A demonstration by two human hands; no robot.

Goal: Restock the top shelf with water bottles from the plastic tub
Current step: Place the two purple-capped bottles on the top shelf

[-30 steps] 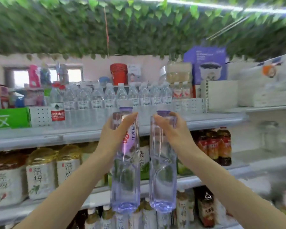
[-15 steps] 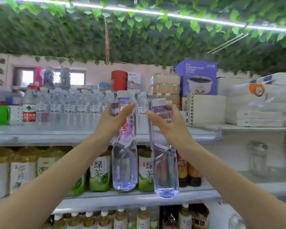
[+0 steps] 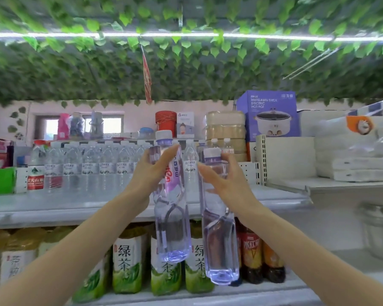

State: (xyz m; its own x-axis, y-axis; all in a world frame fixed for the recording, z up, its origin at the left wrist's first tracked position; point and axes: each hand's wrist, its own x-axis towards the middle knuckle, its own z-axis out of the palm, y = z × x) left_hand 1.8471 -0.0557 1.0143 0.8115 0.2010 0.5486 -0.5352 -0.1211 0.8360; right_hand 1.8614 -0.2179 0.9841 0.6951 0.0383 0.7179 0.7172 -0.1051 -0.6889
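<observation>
Two forearms come in from 7 and 5 o'clock, each hand w/ a tall clear bottle held up in front of the shelving.

L hand (image 3: 152, 173): fingers wrapped round the upper body of the left bottle (image 3: 171, 208), thumb across the pink-and-white label. Long axis near vertical, white cap at 12, base at 6, top leaning a little toward 11. Most of the bottle hangs below the hand; only neck + cap show above the thumb.

R hand (image 3: 227, 176): closed on the right bottle (image 3: 219, 228) just under its cap, fingertips at the neck, thumb on the near side. Axis also near upright, cap at 12, base at 6, base swung slightly toward 5. It sits lower than the other; its base is in front of the green tea bottles (image 3: 128, 270) on the lower shelf. The two bottles are just beside each other, a narrow gap between.

Behind, the top shelf (image 3: 53, 208) runs 9 to 3 o'clock; both bottles' lower halves hang below its front edge. On it, at 10 o'clock, stand rows of small water bottles (image 3: 91, 171), one red-labelled bottle (image 3: 35, 171) at the left end. Farther back at 1 o'clock: a purple hot pot box (image 3: 272, 115).
</observation>
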